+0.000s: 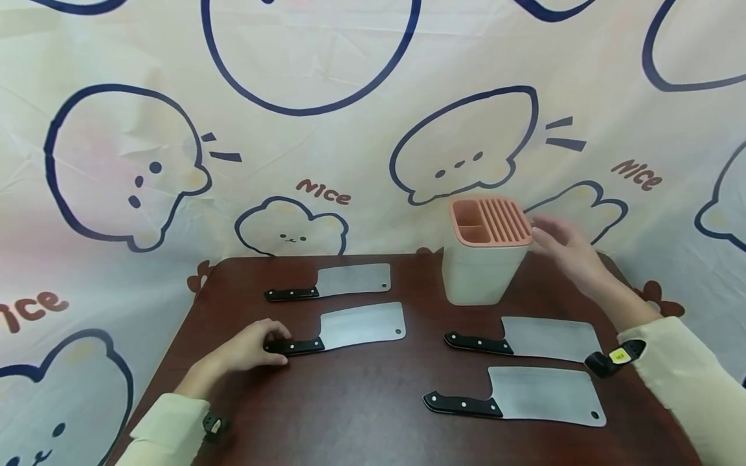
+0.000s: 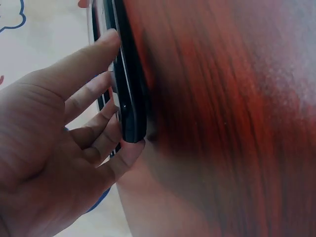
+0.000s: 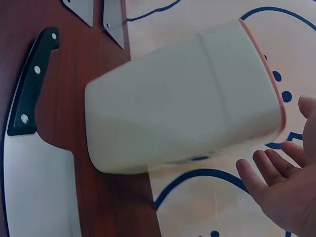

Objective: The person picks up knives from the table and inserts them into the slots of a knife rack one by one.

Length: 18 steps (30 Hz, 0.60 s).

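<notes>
My left hand [image 1: 247, 348] is at the black handle of a cleaver [image 1: 362, 326] lying on the left of the table. In the left wrist view the thumb and fingers curl about that handle [image 2: 129, 108], the thumb pressing on one side. At the back right stands a cream knife holder [image 1: 482, 275] with an orange slotted top [image 1: 506, 220]. Beside its upper right edge is my right hand [image 1: 568, 255], fingers loosely bent and holding nothing. The right wrist view shows a gap between these fingers [image 3: 252, 180] and the holder's wall [image 3: 182, 98].
Behind the left-hand cleaver lies another cleaver [image 1: 353, 279]. Two more, a rear cleaver [image 1: 550, 336] and a front cleaver [image 1: 544, 395], lie at the right below my right forearm. A patterned cloth [image 1: 361, 149] hangs behind the dark wooden table [image 1: 350, 414].
</notes>
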Motion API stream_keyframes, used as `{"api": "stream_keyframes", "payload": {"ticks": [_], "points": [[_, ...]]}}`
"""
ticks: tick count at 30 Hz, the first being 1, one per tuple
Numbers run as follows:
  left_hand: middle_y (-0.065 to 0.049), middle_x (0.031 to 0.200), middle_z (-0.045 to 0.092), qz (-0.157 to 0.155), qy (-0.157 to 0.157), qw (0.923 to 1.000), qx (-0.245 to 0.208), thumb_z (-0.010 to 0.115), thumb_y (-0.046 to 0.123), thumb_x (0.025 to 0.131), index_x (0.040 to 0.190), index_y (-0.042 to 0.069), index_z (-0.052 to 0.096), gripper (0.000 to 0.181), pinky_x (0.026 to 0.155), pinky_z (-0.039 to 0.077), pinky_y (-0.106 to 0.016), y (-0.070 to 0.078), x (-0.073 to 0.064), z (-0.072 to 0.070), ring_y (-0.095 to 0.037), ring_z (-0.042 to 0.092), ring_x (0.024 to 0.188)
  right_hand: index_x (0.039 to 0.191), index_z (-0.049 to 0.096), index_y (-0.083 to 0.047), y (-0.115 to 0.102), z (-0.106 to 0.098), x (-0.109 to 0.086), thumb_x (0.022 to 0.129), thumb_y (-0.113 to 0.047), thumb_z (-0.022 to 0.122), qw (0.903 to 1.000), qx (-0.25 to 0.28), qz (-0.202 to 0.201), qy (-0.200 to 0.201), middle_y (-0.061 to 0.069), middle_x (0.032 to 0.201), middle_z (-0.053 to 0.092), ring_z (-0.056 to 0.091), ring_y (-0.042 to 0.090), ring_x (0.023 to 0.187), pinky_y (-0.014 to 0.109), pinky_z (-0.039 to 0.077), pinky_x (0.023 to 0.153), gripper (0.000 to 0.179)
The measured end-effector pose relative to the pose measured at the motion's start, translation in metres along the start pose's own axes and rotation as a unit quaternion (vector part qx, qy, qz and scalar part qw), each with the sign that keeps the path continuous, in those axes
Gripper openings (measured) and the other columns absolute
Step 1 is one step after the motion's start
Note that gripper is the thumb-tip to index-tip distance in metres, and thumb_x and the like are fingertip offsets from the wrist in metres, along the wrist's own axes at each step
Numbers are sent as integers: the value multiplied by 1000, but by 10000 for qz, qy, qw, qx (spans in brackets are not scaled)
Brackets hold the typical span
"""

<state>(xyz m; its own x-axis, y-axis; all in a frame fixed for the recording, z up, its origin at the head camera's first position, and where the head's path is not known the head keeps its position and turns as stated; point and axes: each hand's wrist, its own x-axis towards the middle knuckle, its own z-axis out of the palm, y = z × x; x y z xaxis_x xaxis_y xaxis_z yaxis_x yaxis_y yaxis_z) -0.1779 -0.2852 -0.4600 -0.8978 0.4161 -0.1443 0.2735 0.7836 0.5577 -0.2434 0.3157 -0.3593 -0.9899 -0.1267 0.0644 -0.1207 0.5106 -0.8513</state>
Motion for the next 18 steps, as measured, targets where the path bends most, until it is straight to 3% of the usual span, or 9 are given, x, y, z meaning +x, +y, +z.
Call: {"api": "stream_keyframes", "payload": {"ticks": [4, 7, 18], "points": [[1, 100, 62, -7, -18, 10000, 5, 86, 15, 82, 106, 12, 69, 29, 85, 51, -43, 0, 2, 3, -20, 56, 94, 160, 29, -13, 1, 8, 2, 107, -41, 50, 9998, 130, -163, -8, 14, 158, 37, 43, 35, 140, 34, 47, 105, 63], [2, 98, 62, -26, -24, 10000, 5, 86, 12, 82, 103, 13, 70, 26, 84, 51, -43, -1, 4, 5, -19, 56, 92, 159, 30, -14, 2, 12, 2, 107, -39, 52, 9996, 155, -218, 15, 13, 157, 39, 41, 34, 141, 15, 48, 94, 62], [3, 91, 61, -141, -69, 9998, -89, 84, 9, 83, 99, 13, 70, 22, 78, 51, -38, -1, 6, 8, -17, 56, 87, 160, 29, -13, -1, 16, 0, 105, -42, 53, 9997, 191, -162, 43, 13, 158, 38, 40, 34, 142, 10, 46, 88, 66]]}}
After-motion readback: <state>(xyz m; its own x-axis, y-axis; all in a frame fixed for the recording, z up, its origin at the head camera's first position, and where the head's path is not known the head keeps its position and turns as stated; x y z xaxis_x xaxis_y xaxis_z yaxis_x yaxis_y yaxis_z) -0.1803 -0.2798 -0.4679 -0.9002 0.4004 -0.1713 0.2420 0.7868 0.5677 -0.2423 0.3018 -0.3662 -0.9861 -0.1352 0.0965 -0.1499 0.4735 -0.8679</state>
